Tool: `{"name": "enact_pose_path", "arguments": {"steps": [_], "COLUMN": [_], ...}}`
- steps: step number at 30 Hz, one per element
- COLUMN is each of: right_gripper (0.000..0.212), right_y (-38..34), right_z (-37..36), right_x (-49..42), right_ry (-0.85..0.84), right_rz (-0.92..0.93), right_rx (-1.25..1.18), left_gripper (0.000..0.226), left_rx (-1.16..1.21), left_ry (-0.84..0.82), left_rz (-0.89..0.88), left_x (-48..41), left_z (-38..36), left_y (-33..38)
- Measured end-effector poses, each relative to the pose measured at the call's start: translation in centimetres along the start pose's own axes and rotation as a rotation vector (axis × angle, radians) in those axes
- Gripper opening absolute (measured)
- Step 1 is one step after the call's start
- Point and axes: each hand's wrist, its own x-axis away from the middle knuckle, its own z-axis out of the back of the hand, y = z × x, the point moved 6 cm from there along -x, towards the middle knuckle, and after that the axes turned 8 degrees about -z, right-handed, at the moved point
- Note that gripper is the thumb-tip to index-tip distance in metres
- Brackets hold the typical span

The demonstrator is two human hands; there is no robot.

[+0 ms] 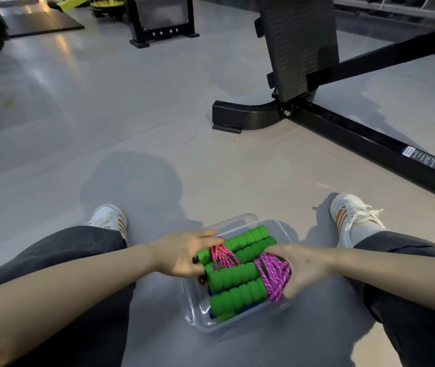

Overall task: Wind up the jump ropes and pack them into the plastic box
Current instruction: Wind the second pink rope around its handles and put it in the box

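from my seat on the grey floor (84, 123) i see my left shoe (109, 217) past the dark trouser leg. my left hand (184, 254) reaches over the near-left end of the bundle, its fingers curled against the ends of the green foam handles (233, 280) beside the pink cord. the jump ropes sit wound up in the clear plastic box (198, 308) between my legs, handles stacked slantwise, something blue beneath them. my right hand (303, 268) is wrapped around the coiled pink rope (274, 274) at the handles' right end, fingers closed on it. further right, my right shoe (351, 215), and beyond it the black gym machine frame (343, 128).
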Motion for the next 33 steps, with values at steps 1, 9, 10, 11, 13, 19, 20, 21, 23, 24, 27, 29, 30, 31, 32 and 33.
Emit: {"name": "enact_pose_path", "arguments": {"steps": [1, 9, 10, 11, 13, 19, 20, 21, 23, 24, 27, 29, 30, 31, 32, 33], "right_gripper": [0.065, 0.084, 0.083, 0.082, 0.08, 0.084, 0.076, 0.067, 0.049, 0.043, 0.044, 0.046, 0.047, 0.049, 0.053, 0.059], "right_y": [-0.3, -0.3, -0.4, -0.5, -0.5, -0.4, -0.4, -0.3, 0.0, 0.3, 0.6, 0.3, 0.3, 0.2, -0.1, -0.5], "right_z": [0.2, 0.9, 1.2, 1.3, 1.2, 2.1, 2.6, 2.9, 2.5, 2.2, 1.4, 1.0, 1.1, 1.3, 1.6, 2.0], "right_x": [-0.1, -0.3, -0.3, -0.3, -0.2, 0.4, 0.5, 0.6, 0.2, -0.1, -0.7, -0.7, -0.6, -0.5, -0.4, -0.4], "right_ry": [0.022, 0.131, 0.148, 0.156, 0.194, 0.196, 0.145, 0.081, 0.022, 0.029, 0.033, 0.028, 0.037, 0.049, 0.059, 0.081], "right_rz": [0.011, 0.053, 0.071, 0.082, 0.104, 0.151, 0.151, 0.123, 0.104, 0.094, 0.055, 0.065, 0.066, 0.066, 0.069, 0.093], "right_rx": [0.02, 0.421, 0.434, 0.448, 0.521, 0.737, 0.691, 0.619, 0.509, 0.489, 0.524, 0.592, 0.633, 0.671, 0.715, 0.766], "left_gripper": [0.065, 0.065, 0.065, 0.064, 0.064, 0.059, 0.059, 0.058, 0.059, 0.061, 0.067, 0.068, 0.069, 0.07, 0.071, 0.073], "left_rx": [-0.013, -0.336, -0.384, -0.364, -0.307, -0.429, -0.487, -0.498, -0.498, -0.496, -0.499, -0.472, -0.467, -0.475, -0.487, -0.464], "left_ry": [0.078, 0.091, 0.088, 0.066, 0.018, -0.048, -0.068, -0.078, -0.035, -0.014, 0.034, 0.03, 0.016, -0.015, -0.015, -0.024], "left_rz": [-0.018, -0.314, -0.312, -0.287, -0.204, -0.191, -0.22, -0.221, -0.268, -0.299, -0.309, -0.303, -0.276, -0.229, -0.193, -0.166], "left_x": [0.4, 0.8, 0.7, 0.4, -0.2, -0.6, -0.6, -0.5, -0.8, -0.8, -1.1, -1.0, -0.9, -0.8, -0.7, -0.7], "left_z": [0.7, -1.0, -1.0, -1.3, -2.0, -2.7, -3.0, -3.2, -3.5, -3.8, -3.8, -3.9, -4.0, -3.8, -3.6, -3.6], "left_y": [0.7, 5.0, 5.3, 5.4, 5.7, 6.7, 6.5, 6.2, 5.9, 5.8, 5.7, 5.6, 5.4, 5.3, 5.3, 5.3]}}
